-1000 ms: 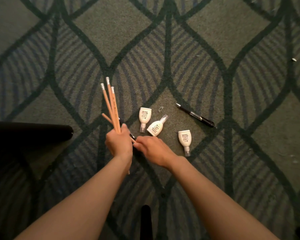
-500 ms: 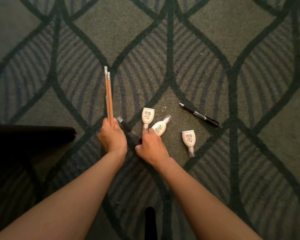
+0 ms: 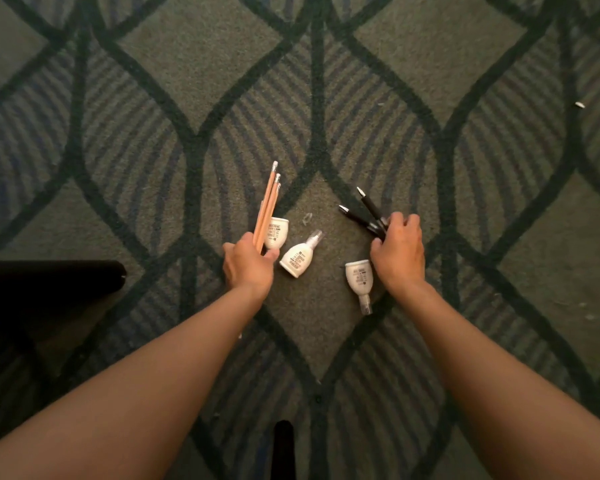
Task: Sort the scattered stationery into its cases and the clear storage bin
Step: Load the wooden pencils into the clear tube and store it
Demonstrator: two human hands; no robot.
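Two hands are out over the patterned carpet (image 3: 326,74), both busy. Her left hand (image 3: 248,263) is curled tight round a bundle of wooden pencils (image 3: 268,206), eraser ends pointing up and away, fanned only slightly. Her right hand (image 3: 399,252) has its fingers closed on two black pens (image 3: 362,214), tips angled away to the left.

Taking the middle glue bottle (image 3: 300,254) as the mark: it lies tilted on the carpet between the hands; another glue bottle (image 3: 276,232) sits just left of it, partly behind the pencils, and a third bottle (image 3: 360,280) lies to its right, nozzle toward the person, just beside the right wrist. A dark furniture leg (image 3: 49,282) lies well left of it.

Half a second ago the right hand was down beside the left, close to the middle bottle, and one pen still lay on the carpet to the right; now the hands have spread apart and that pen is in the right hand's grip
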